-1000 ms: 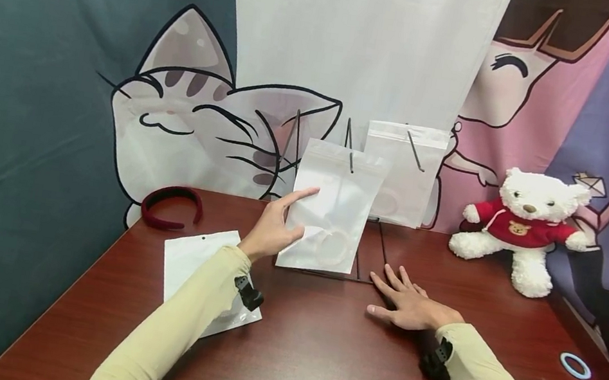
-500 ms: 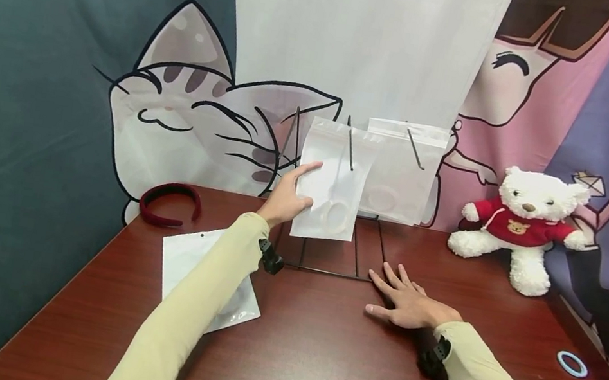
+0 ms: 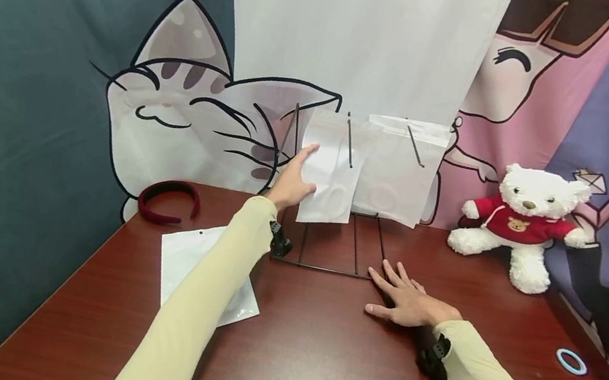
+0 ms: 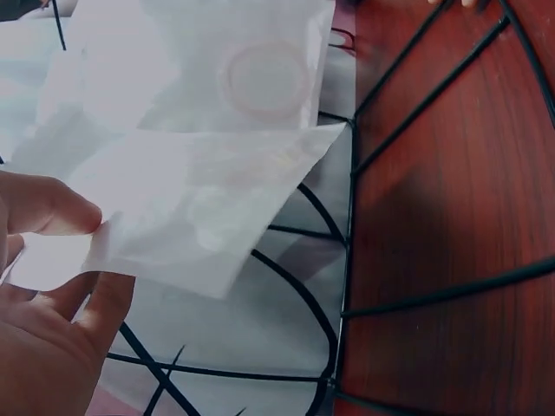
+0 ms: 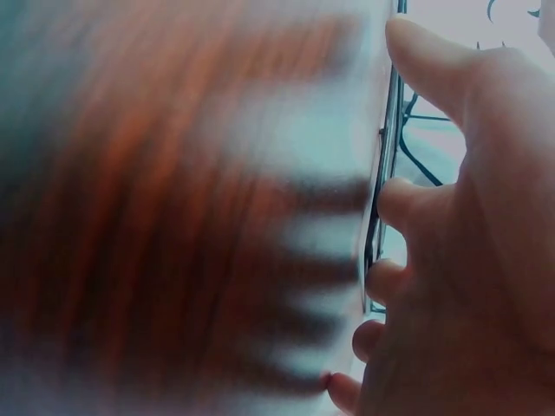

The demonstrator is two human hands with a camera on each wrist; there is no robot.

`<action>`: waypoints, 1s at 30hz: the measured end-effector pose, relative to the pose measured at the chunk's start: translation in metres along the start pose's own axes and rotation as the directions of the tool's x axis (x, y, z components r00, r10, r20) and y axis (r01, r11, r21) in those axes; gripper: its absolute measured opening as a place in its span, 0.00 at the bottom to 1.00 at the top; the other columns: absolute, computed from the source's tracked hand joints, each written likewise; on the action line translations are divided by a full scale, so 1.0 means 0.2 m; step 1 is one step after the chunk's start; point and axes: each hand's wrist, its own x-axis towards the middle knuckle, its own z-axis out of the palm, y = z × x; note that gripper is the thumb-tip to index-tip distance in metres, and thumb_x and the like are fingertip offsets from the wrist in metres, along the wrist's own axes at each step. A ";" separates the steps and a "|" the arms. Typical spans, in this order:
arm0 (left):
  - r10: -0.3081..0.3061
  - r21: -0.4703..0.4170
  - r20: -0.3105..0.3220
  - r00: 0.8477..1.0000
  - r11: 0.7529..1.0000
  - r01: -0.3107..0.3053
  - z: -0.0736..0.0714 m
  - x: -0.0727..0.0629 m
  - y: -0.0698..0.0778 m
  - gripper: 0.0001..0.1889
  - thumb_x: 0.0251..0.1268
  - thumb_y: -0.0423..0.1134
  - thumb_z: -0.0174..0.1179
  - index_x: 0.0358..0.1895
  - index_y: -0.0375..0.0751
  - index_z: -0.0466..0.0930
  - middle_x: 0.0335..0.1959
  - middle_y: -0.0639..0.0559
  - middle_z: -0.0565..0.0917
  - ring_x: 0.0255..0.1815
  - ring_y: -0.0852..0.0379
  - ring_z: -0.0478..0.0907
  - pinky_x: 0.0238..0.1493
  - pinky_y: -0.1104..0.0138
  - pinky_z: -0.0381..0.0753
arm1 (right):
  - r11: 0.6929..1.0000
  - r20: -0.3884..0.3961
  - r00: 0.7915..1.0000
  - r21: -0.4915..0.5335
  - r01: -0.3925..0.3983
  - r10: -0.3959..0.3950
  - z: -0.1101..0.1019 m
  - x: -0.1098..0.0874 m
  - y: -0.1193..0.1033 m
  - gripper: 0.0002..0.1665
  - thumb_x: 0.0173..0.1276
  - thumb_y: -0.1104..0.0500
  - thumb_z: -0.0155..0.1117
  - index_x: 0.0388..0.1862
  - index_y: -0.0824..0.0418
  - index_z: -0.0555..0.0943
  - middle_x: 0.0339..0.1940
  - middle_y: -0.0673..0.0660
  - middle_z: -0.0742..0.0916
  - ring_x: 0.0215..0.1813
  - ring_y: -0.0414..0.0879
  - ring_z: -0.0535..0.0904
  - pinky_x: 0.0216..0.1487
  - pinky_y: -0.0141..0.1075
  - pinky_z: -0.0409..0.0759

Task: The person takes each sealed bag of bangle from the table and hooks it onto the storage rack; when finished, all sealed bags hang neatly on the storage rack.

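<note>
My left hand (image 3: pixel 295 181) pinches the left edge of a white zip bag (image 3: pixel 334 184) between thumb and fingers. The bag is at the middle hook (image 3: pixel 349 141) of a black wire display rack (image 3: pixel 322 269), and a ring shape shows faintly through its lower part. In the left wrist view the pinched bag (image 4: pixel 191 204) slants over the rack's wires, in front of another white bag (image 4: pixel 199 69). My right hand (image 3: pixel 411 301) lies spread on the table, its fingertips at the front corner of the rack's base.
More white bags (image 3: pixel 400 177) hang from the right hook. Another white bag (image 3: pixel 186 258) lies on the table, partly under my left forearm. A dark red headband (image 3: pixel 160 218) lies at the back left. Right of the rack are a white teddy bear (image 3: pixel 521 220) and a light blue ring (image 3: pixel 571 362).
My left hand has pushed the bag back and up, away from me, to the middle hook. My right hand has stayed in place at the rack's base.
</note>
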 end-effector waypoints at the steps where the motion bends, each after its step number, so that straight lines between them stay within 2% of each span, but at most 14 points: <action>1: -0.006 0.004 0.003 1.000 1.000 0.006 0.00 0.00 0.00 0.49 0.50 0.20 0.58 0.79 0.56 0.57 0.81 0.52 0.59 0.78 0.48 0.63 0.68 0.52 0.72 | 1.000 0.001 1.000 0.001 0.001 -0.001 0.00 0.00 0.00 0.52 0.69 0.29 0.56 0.83 0.51 0.52 0.85 0.66 0.48 0.83 0.71 0.35 0.72 0.76 0.44; 5: -0.012 0.023 0.003 1.000 1.000 0.012 0.00 0.00 -0.02 0.50 0.51 0.18 0.57 0.79 0.59 0.57 0.82 0.54 0.59 0.81 0.50 0.59 0.68 0.54 0.71 | 1.000 -0.006 1.000 -0.003 0.010 -0.010 0.00 0.00 -0.01 0.52 0.69 0.29 0.56 0.83 0.52 0.53 0.84 0.68 0.50 0.83 0.72 0.36 0.72 0.76 0.46; 8: -0.005 0.029 0.000 1.000 1.000 0.005 0.00 -0.01 -0.04 0.49 0.52 0.18 0.56 0.78 0.60 0.58 0.81 0.54 0.61 0.80 0.50 0.60 0.65 0.57 0.72 | 1.000 -0.012 1.000 -0.014 0.009 -0.009 0.01 0.00 -0.01 0.52 0.69 0.29 0.56 0.83 0.52 0.54 0.84 0.68 0.51 0.83 0.72 0.37 0.72 0.76 0.47; 13: 0.001 0.060 0.010 1.000 0.998 -0.001 -0.03 -0.03 -0.07 0.49 0.54 0.19 0.56 0.78 0.63 0.58 0.80 0.53 0.63 0.76 0.48 0.65 0.50 0.60 0.74 | 1.000 -0.015 1.000 -0.024 0.008 -0.008 0.01 0.00 -0.01 0.52 0.69 0.29 0.56 0.83 0.52 0.54 0.84 0.68 0.51 0.83 0.72 0.37 0.73 0.75 0.46; 16: -0.023 0.092 0.021 1.000 0.996 0.021 -0.05 -0.06 -0.10 0.48 0.55 0.21 0.56 0.78 0.65 0.58 0.79 0.49 0.65 0.74 0.46 0.69 0.45 0.60 0.74 | 0.999 -0.019 1.000 -0.033 0.014 -0.014 0.01 -0.01 -0.01 0.52 0.69 0.29 0.56 0.83 0.52 0.54 0.84 0.68 0.52 0.83 0.72 0.38 0.74 0.73 0.45; 18: -0.029 0.129 0.038 0.999 0.991 0.024 -0.07 -0.07 -0.14 0.45 0.57 0.23 0.55 0.78 0.64 0.59 0.76 0.44 0.69 0.71 0.43 0.72 0.47 0.57 0.79 | 0.999 -0.021 1.000 -0.035 0.015 -0.016 0.01 -0.01 -0.01 0.52 0.69 0.29 0.56 0.83 0.52 0.54 0.84 0.69 0.52 0.83 0.72 0.38 0.76 0.72 0.44; 21: -0.028 0.191 0.048 0.998 0.981 0.018 -0.11 -0.09 -0.20 0.42 0.58 0.24 0.54 0.77 0.58 0.61 0.70 0.35 0.73 0.66 0.38 0.78 0.58 0.52 0.81 | 0.999 -0.023 0.999 -0.027 0.021 -0.022 0.01 0.00 -0.01 0.53 0.68 0.29 0.57 0.82 0.53 0.55 0.83 0.69 0.52 0.83 0.72 0.38 0.76 0.71 0.44; 22: -0.030 0.207 0.057 0.998 0.978 0.018 -0.14 -0.10 -0.23 0.41 0.59 0.24 0.53 0.77 0.58 0.61 0.70 0.34 0.74 0.64 0.38 0.79 0.59 0.50 0.81 | 0.999 -0.022 0.999 -0.025 0.023 -0.023 0.01 0.00 -0.01 0.53 0.68 0.29 0.57 0.82 0.53 0.55 0.83 0.70 0.52 0.83 0.72 0.38 0.76 0.71 0.44; 26: -0.059 0.269 0.086 0.995 0.963 0.034 -0.24 -0.16 -0.33 0.41 0.59 0.25 0.51 0.78 0.55 0.60 0.70 0.32 0.73 0.64 0.37 0.78 0.60 0.47 0.78 | 0.999 -0.015 0.999 -0.019 0.032 -0.033 0.01 0.00 0.00 0.54 0.68 0.30 0.59 0.83 0.54 0.54 0.83 0.70 0.51 0.83 0.73 0.37 0.76 0.72 0.44; 30: -0.100 0.355 0.140 0.985 0.934 0.045 -0.34 -0.29 -0.43 0.40 0.59 0.27 0.52 0.78 0.53 0.59 0.67 0.31 0.75 0.66 0.36 0.74 0.56 0.48 0.76 | 0.999 -0.008 0.999 -0.015 0.039 -0.039 -0.01 0.00 0.00 0.54 0.68 0.32 0.61 0.82 0.55 0.54 0.83 0.71 0.50 0.82 0.74 0.36 0.76 0.72 0.44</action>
